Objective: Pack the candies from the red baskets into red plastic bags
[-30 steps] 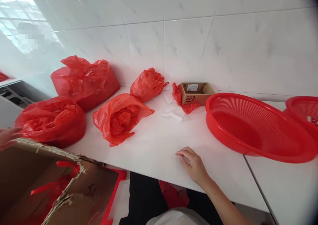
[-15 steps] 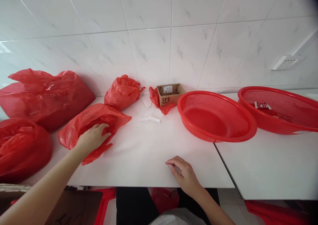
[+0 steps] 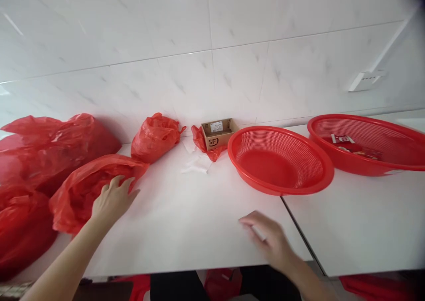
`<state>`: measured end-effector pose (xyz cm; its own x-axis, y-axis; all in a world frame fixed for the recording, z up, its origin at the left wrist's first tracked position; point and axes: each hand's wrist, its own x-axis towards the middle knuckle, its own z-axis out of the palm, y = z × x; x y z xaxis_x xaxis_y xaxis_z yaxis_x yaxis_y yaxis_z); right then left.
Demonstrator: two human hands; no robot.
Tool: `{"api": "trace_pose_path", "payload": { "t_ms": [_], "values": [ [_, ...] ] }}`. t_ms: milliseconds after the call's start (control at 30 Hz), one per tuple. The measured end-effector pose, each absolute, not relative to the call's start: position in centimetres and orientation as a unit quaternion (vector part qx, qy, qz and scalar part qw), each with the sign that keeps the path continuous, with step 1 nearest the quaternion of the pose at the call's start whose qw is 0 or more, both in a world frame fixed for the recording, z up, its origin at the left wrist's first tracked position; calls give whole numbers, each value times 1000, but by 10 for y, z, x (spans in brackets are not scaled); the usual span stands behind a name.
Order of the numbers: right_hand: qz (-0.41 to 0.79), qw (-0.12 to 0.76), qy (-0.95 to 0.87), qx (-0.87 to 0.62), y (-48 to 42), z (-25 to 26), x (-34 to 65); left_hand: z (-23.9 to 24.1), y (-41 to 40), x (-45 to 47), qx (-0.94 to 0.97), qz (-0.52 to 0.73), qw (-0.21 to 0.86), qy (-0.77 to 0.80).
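My left hand [image 3: 114,197] is open over the mouth of a crumpled red plastic bag [image 3: 75,188], its fingers bent and apart. Whether the fingertips touch the plastic, I cannot tell. What lies deep in the bag is hidden. Above the white table's front part, my right hand [image 3: 267,239] is slightly blurred. Its thumb and forefinger curl towards each other with a gap behind the tips, and nothing shows in them. The nearest thing beyond it is a round red plastic basket [image 3: 282,188] with a perforated wall and nothing inside.
Other full red bags stand on the left [image 3: 63,141], at lower left [image 3: 23,230] and by the wall [image 3: 154,139]. A small cardboard box [image 3: 219,135] rests on red plastic, near white paper [image 3: 197,164]. A second basket [image 3: 355,166] holds small packets. A seam divides the table [image 3: 186,230].
The view has shifted. The red bag's mouth has opened wider under my left hand, whose fingers have spread. My right hand has moved slightly right.
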<state>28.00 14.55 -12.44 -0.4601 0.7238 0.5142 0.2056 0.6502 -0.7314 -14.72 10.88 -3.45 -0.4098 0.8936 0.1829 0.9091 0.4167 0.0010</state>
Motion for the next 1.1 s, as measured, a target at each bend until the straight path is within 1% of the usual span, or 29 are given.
{"api": "trace_pose_path", "payload": {
  "t_ms": [100, 133, 167, 200, 233, 267, 300, 333, 400, 433, 533, 633, 767, 833, 900, 1000, 1100],
  "values": [
    [111, 537, -697, -463, 190, -88, 352, -50, 106, -112, -581, -104, 57, -805],
    [30, 580, -632, -513, 209, -76, 380, -59, 105, -102, -593, -150, 25, -791],
    [-37, 598, -580, -552, 229, -67, 407, -68, 104, -92, -597, -199, -20, -777],
    [-86, 592, -550, -584, 248, -60, 435, -78, 102, -82, -592, -247, -68, -764],
    [-121, 550, -543, -623, 267, -57, 461, -88, 100, -71, -580, -285, -115, -755],
    [-132, 497, -538, -667, 284, -58, 484, -98, 98, -61, -560, -313, -162, -750],
    [-115, 454, -523, -713, 299, -62, 505, -107, 97, -49, -536, -337, -205, -747],
    [-66, 411, -514, -750, 312, -70, 522, -115, 95, -38, -512, -356, -243, -743],
    [-35, 389, -507, -768, 328, -91, 546, -128, 94, -13, -469, -396, -294, -733],
    [-38, 397, -511, -762, 333, -102, 554, -131, 95, -1, -449, -415, -314, -726],
    [-96, 448, -533, -712, 336, -126, 566, -130, 103, 32, -394, -456, -376, -704],
    [-138, 490, -538, -672, 331, -127, 569, -112, 118, 58, -374, -459, -436, -678],
    [-191, 552, -547, -600, 313, -94, 561, -88, 150, 82, -343, -482, -525, -612],
    [-218, 563, -569, -559, 298, -70, 549, -83, 172, 95, -308, -521, -562, -563],
    [-234, 571, -589, -522, 279, -45, 532, -83, 196, 111, -291, -567, -572, -516],
    [-209, 586, -616, -483, 246, -18, 494, -90, 227, 141, -333, -587, -582, -453],
    [-135, 602, -654, -438, 217, -8, 451, -100, 237, 167, -383, -532, -633, -412]
  ]
}}
